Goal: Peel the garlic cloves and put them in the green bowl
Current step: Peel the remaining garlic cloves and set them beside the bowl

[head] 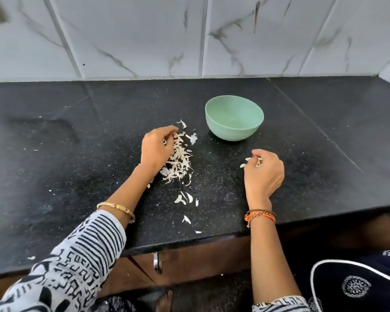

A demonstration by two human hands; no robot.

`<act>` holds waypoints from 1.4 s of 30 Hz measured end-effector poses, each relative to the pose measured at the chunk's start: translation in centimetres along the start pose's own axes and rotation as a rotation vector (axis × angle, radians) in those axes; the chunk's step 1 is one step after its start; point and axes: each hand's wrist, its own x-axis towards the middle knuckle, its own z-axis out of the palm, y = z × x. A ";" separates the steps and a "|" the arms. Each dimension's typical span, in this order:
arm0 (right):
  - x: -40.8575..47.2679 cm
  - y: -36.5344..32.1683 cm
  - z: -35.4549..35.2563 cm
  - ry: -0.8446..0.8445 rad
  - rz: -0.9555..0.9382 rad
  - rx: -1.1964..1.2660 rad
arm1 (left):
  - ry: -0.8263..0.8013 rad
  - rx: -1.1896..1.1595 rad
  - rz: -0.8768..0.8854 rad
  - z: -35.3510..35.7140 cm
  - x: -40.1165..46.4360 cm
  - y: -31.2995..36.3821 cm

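Right hand: lower right of centre, fingers curled, pinching pale garlic pieces; clove or skin cannot be told.
Green bowl: up and slightly left of that grip, nearer the right hand.
Left hand: curled into the peel pile on the worktop; hold unclear.

Black speckled stone table, seam line running toward 2 o'clock. White marble-veined tile wall at 12 o'clock. Brown cabinet front below the table edge at 6 o'clock, with a metal handle. Dark speckled floor beneath.
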 end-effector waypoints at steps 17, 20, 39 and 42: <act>-0.2 -8.4 9.8 -0.453 -0.485 0.224 | -0.115 -0.032 -0.336 -1.1 3.2 -2.2; 0.0 -7.7 11.0 -0.427 -0.588 0.205 | -0.083 -0.017 -0.308 -1.0 3.1 -2.3; -0.5 -6.4 9.8 -0.735 -0.653 0.136 | -0.069 0.005 -0.335 -0.9 1.2 -2.5; -0.2 -6.3 9.9 -0.697 -0.580 0.246 | -0.119 0.027 -0.302 -1.1 1.2 -2.7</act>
